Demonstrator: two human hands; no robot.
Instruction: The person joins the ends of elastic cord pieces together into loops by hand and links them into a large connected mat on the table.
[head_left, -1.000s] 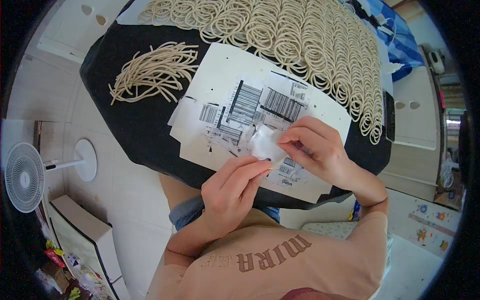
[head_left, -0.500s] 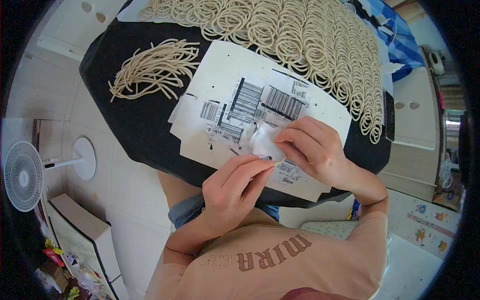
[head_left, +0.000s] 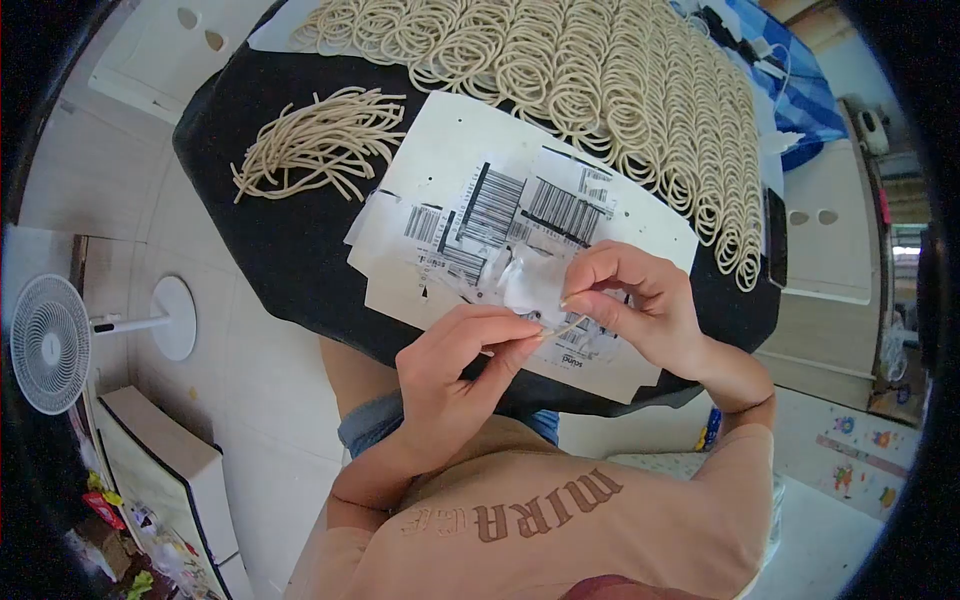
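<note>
My left hand (head_left: 455, 370) and my right hand (head_left: 645, 305) meet over a cream board (head_left: 650, 195) covered with barcode labels. A short, thin beige strand (head_left: 567, 327) runs between them. Thumb and fingers of my left hand pinch one end, while those of my right hand close on the other. Just behind the strand, a crumpled white piece (head_left: 533, 282), tissue or thin film, lies on the board. Farther left is a loose bundle of beige strands (head_left: 320, 140). Many overlapping beige rings (head_left: 600, 95) are laid out in rows beyond the board.
The board lies on a table with a black cover (head_left: 270, 250). A dark phone-like object (head_left: 776, 237) sits at the right edge, near blue checked cloth (head_left: 795, 90) and cables. On the floor to the left stand a white fan (head_left: 50, 345) and a white cabinet (head_left: 165, 440).
My right hand has turned and drawn slightly away from my left. The strand now shows stretched between my fingertips. The whole view has shifted a little.
</note>
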